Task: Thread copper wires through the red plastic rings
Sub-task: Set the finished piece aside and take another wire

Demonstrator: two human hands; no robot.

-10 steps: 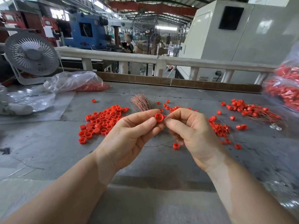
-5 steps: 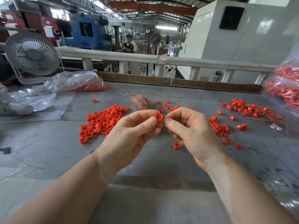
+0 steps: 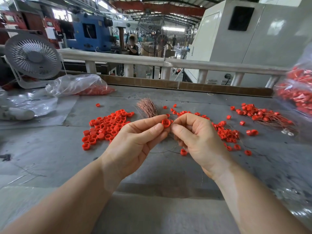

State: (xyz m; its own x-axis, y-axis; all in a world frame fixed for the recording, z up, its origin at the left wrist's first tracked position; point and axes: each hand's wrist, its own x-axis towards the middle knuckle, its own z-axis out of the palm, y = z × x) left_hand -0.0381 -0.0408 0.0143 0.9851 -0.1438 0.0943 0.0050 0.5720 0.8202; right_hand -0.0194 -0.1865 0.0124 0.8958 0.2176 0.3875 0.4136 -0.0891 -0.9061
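Left hand (image 3: 135,142) pinches red plastic ring (image 3: 166,123) above table (image 3: 50,149). Right hand (image 3: 197,141) fingertips pinched at ring edge; wire too thin to confirm. Copper wire bundle (image 3: 147,108) just behind ring, loose ring pile (image 3: 108,127) left of it; bare tabletop near front edge.

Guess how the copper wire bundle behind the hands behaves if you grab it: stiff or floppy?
Likely floppy: the wire bundle is many hair-thin strands that fan out at the far end. Probably light, and strands may slip loose or snag; the threaded rings at right trail tangled wires.
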